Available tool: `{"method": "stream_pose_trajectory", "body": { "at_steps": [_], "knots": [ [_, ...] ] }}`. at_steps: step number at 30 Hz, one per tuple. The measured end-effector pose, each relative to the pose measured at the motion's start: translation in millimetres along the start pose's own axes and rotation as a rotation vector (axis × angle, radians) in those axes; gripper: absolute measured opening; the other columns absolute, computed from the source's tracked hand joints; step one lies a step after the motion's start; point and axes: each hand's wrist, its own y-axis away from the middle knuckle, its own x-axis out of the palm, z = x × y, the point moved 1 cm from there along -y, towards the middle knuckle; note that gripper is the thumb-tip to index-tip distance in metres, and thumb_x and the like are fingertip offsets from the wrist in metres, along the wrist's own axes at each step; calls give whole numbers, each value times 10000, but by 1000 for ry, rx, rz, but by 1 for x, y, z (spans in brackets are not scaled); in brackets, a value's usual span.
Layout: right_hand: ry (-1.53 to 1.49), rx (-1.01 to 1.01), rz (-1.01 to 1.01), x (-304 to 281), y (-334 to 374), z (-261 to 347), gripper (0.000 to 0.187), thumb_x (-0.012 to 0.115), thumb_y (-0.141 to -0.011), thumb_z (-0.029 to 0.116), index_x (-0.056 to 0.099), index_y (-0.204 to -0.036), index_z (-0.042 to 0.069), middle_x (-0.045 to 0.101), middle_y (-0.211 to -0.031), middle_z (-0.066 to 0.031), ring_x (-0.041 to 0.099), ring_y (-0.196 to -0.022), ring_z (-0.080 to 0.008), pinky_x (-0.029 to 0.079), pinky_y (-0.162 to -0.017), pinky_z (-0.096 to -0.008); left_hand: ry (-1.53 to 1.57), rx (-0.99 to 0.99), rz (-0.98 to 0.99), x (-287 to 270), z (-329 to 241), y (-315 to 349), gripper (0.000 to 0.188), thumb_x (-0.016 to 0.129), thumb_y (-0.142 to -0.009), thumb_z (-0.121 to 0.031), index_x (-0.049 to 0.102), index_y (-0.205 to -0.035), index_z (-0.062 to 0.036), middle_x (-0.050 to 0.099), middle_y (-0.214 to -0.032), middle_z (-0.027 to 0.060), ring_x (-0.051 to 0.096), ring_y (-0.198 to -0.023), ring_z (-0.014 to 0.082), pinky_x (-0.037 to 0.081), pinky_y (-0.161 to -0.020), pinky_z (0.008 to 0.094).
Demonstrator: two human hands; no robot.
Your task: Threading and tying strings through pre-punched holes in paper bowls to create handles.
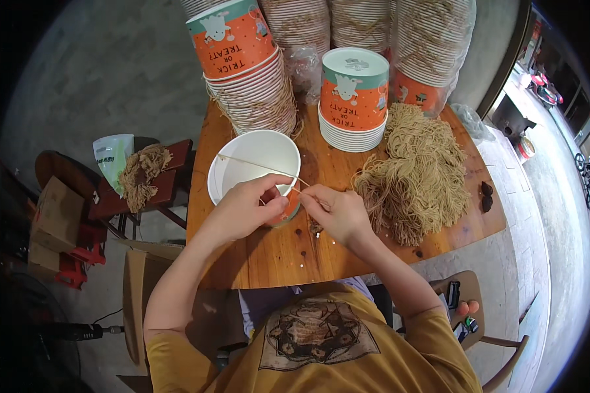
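A white-lined paper bucket stands mouth up on the wooden table, with an orange and green outside. A thin tan cord stretches across its mouth from the far left inside wall to the right rim. My left hand is at the near right of the rim, index finger and thumb curled together around the cord there; its other fingers are partly hidden. Just right of the bucket, my right hand pinches the cord between thumb and index finger. The exact fingertip contact is too small to make out.
A loose heap of tan cords lies on the right of the table. Upside-down stacked buckets and a tall leaning bucket stack stand behind. A stool with more cord is at left, cardboard boxes beyond.
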Motion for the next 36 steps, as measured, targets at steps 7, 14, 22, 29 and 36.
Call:
{"method": "stream_pose_trajectory", "body": {
  "at_steps": [7, 14, 22, 29, 36],
  "knots": [
    [-32, -11, -15, 5, -4, -4, 150, 569, -808, 231, 615, -820, 89, 604, -642, -144, 616, -607, -340, 495, -566, -417, 53, -44, 25, 0, -4, -1, 420, 565, -886, -150, 506, -1287, -42, 553, -784, 17, 534, -707, 103, 468, -676, 258],
    [-17, 16, 43, 3, -8, -1, 160, 564, -788, 191, 609, -828, 43, 532, -585, -140, 527, -482, -215, 469, -539, -324, 11, -15, 36, -1, -7, -1, 435, 559, -887, -140, 491, -1305, -43, 530, -782, 3, 503, -715, 86, 447, -685, 242],
    [-19, -22, 33, 4, -14, 0, 183, 556, -789, 211, 606, -821, 38, 540, -591, -149, 537, -497, -264, 471, -545, -347, 16, -21, 37, -1, -7, 0, 447, 551, -880, -127, 482, -1315, -49, 527, -813, -1, 506, -731, 87, 453, -696, 247],
    [-30, -34, 57, 3, -20, 2, 175, 552, -801, 192, 620, -859, 41, 557, -613, -152, 554, -511, -263, 472, -550, -346, 125, -47, 21, -3, 0, -6, 400, 557, -924, -243, 519, -1257, -24, 585, -898, 17, 536, -781, 85, 465, -716, 250],
    [-37, -18, 77, 3, -22, 9, 192, 558, -821, 209, 633, -919, 61, 577, -646, -153, 579, -546, -267, 481, -577, -347, 216, -233, 57, -8, 3, -26, 262, 568, -925, -259, 599, -961, -1, 612, -874, 19, 537, -768, 72, 450, -688, 230]
  ]
}}
